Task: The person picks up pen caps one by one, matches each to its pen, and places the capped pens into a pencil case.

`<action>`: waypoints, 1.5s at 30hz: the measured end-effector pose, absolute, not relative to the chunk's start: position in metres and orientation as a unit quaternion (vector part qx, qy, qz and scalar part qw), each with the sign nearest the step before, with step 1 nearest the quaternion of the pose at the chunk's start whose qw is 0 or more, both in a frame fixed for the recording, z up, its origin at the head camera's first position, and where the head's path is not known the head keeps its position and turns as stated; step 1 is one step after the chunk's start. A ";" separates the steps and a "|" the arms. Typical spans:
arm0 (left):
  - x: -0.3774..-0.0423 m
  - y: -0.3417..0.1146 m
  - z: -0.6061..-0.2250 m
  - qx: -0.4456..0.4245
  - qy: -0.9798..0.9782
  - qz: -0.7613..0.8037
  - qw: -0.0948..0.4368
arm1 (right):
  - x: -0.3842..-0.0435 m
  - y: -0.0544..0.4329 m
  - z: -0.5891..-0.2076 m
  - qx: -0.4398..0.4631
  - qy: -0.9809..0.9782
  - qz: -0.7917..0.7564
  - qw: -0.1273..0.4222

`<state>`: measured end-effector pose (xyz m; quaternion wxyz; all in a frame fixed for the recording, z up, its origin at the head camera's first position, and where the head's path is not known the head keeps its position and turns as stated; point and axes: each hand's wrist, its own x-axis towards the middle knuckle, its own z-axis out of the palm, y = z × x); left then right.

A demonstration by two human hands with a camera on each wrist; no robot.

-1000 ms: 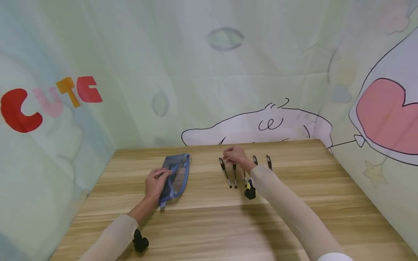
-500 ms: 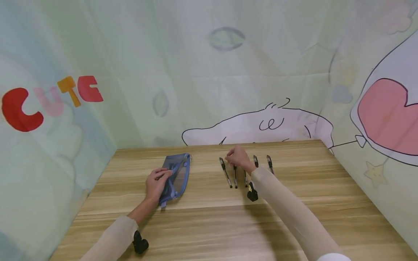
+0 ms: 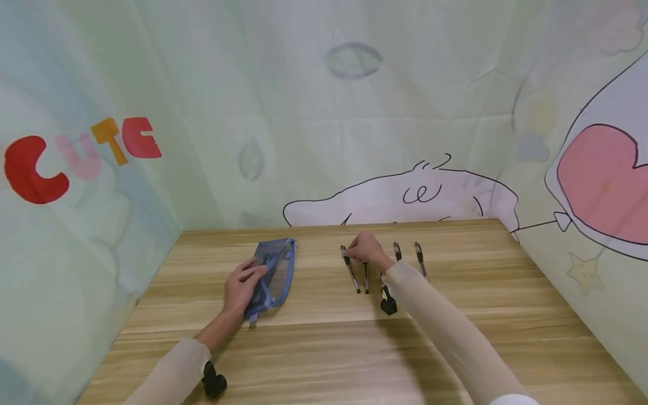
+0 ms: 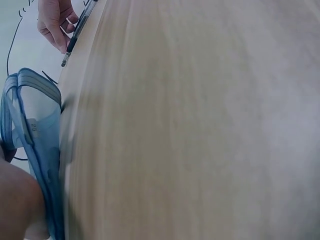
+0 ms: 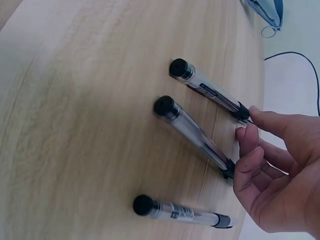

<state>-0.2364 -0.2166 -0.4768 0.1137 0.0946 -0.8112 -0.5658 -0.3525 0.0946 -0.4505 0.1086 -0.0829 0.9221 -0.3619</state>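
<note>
A blue mesh pencil pouch [image 3: 284, 277] lies on the left part of the table, its zipped edge partly spread. My left hand [image 3: 241, 288] holds the pouch by its left side, thumb and fingers at the edge. Several clear pens with black caps lie in a row to the right. My right hand [image 3: 367, 250] is over the leftmost pen [image 3: 353, 278], pinching it near its capped end between thumb and index finger, as the right wrist view shows. The other fingers curl loosely beside a second pen [image 5: 195, 135]. That hand partly hides the middle pens.
Further right on the wooden table [image 3: 314, 360] lie two more pens, one of them at the row's end [image 3: 420, 259]. A printed curtain [image 3: 283, 112] rises right behind the table's back edge and along both sides.
My right hand has come down slightly and its fingertips have closed in on the leftmost pen's capped end. The left hand and the pouch stay almost where they were.
</note>
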 end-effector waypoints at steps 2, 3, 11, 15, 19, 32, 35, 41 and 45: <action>-0.235 -0.218 -0.477 0.096 -0.809 -0.569 0.109 | -0.352 0.092 -0.449 -0.081 0.926 -0.353 0.111; -0.235 -0.218 -0.477 0.097 -0.808 -0.572 0.107 | -0.352 0.091 -0.449 -0.080 0.927 -0.349 0.111; -0.235 -0.221 -0.480 0.108 -0.797 -0.585 0.104 | -0.348 0.085 -0.446 -0.084 0.931 -0.340 0.102; -0.235 -0.222 -0.481 0.118 -0.791 -0.592 0.102 | -0.348 0.085 -0.444 -0.079 0.919 -0.369 0.116; -0.234 -0.223 -0.483 0.127 -0.785 -0.598 0.098 | -0.350 0.086 -0.444 -0.057 0.895 -0.417 0.149; -0.232 -0.224 -0.485 0.134 -0.786 -0.596 0.100 | -0.344 0.072 -0.439 -0.001 0.747 -0.615 0.253; -0.233 -0.223 -0.483 0.131 -0.789 -0.593 0.095 | -0.339 0.062 -0.442 0.000 0.715 -0.650 0.259; -0.234 -0.220 -0.481 0.126 -0.789 -0.594 0.096 | -0.332 0.036 -0.446 -0.008 0.682 -0.677 0.275; -0.234 -0.221 -0.480 0.123 -0.785 -0.599 0.102 | -0.331 0.017 -0.450 -0.020 0.674 -0.689 0.265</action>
